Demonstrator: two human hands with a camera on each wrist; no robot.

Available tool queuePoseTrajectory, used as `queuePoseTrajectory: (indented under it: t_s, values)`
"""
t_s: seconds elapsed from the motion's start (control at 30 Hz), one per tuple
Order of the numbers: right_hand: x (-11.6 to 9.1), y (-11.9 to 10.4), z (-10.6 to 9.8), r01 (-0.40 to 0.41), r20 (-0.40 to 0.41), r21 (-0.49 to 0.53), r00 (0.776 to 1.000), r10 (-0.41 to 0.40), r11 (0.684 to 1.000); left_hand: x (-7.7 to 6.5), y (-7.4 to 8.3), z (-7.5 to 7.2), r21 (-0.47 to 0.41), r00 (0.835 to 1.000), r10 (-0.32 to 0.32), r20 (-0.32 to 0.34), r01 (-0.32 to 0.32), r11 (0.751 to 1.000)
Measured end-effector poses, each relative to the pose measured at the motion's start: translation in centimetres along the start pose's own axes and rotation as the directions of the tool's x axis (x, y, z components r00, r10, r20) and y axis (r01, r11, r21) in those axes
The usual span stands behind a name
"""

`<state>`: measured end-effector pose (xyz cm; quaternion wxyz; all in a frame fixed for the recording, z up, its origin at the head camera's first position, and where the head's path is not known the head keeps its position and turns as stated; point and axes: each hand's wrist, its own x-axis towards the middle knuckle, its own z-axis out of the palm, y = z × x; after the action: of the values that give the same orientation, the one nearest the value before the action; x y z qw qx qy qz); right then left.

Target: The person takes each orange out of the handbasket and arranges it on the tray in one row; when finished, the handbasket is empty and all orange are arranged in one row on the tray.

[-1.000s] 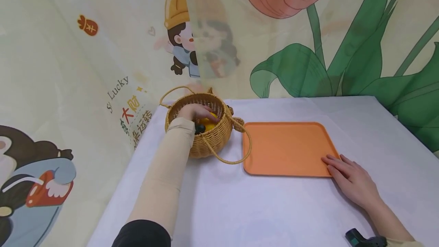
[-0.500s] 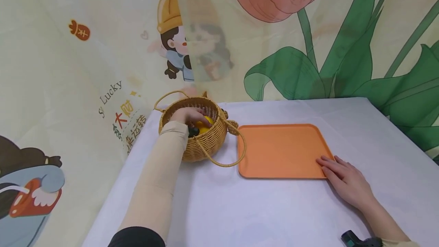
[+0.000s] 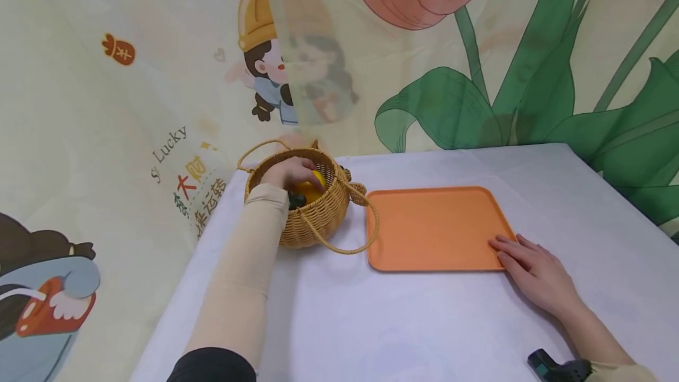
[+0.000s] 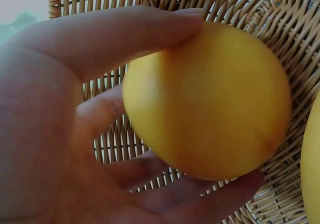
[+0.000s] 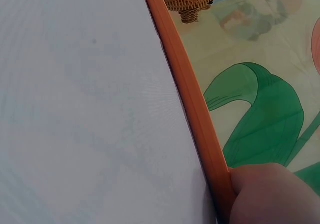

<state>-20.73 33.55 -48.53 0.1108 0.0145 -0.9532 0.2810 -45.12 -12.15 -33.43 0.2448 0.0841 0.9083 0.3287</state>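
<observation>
My left hand reaches down into a round wicker basket at the back left of the table. In the left wrist view its thumb and curled fingers hold a smooth, round yellow fruit above the woven basket wall. A second yellow thing shows in part at that view's right edge; its kind is hidden. My right hand rests on the near right corner of an orange tray, fingers over the rim. The right wrist view has the thumb against the tray's edge.
One basket handle hangs forward near the tray's left end; the other stands out behind. A white cloth covers the table. Printed curtains hang behind and at the left.
The left hand has risen slightly inside the basket, and the yellow fruit now shows higher against its fingers. The right hand stays at the tray corner. The head view has shifted a little.
</observation>
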Motion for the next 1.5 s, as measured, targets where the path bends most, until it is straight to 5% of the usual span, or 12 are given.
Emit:
queuePoseTrajectory:
  t_s: [0.33, 0.47, 0.8, 0.93, 1.07, 1.5]
  values:
    - [-0.3, -0.2, 0.7, -0.004, 0.009, 0.004, 1.0, 0.004, 1.0, -1.4, 1.3, -1.6, -0.178, 0.997, -0.034, 0.063, 0.044, 0.983]
    - [-0.1, 0.0, 0.4, -0.002, 0.004, -0.005, 1.0, 0.002, 1.0, -2.1, 2.2, -2.3, -0.219, 1.0, 0.018, 0.025, -0.012, 0.976]
    - [0.2, 0.0, 0.0, -0.003, 0.009, -0.005, 1.0, 0.004, 1.0, -4.6, 3.3, -3.0, -0.483, 0.989, 0.042, -0.141, -0.106, 0.869]
    - [0.3, 0.0, 0.2, 0.008, 0.015, -0.002, 1.0, -0.008, 1.0, -5.8, 4.3, -2.3, -0.542, 0.988, 0.062, -0.14, -0.129, 0.83]
    - [0.3, 0.0, 0.1, -0.005, 0.02, -0.004, 1.0, 0.005, 1.0, -6.4, 6.0, -1.0, -0.555, 0.986, 0.086, -0.146, -0.153, 0.818]
    - [0.1, 0.1, 0.0, 0.01, 0.008, 0.007, 1.0, -0.01, 1.0, -6.6, 9.2, 2.9, -0.527, 0.984, 0.13, -0.122, -0.176, 0.832]
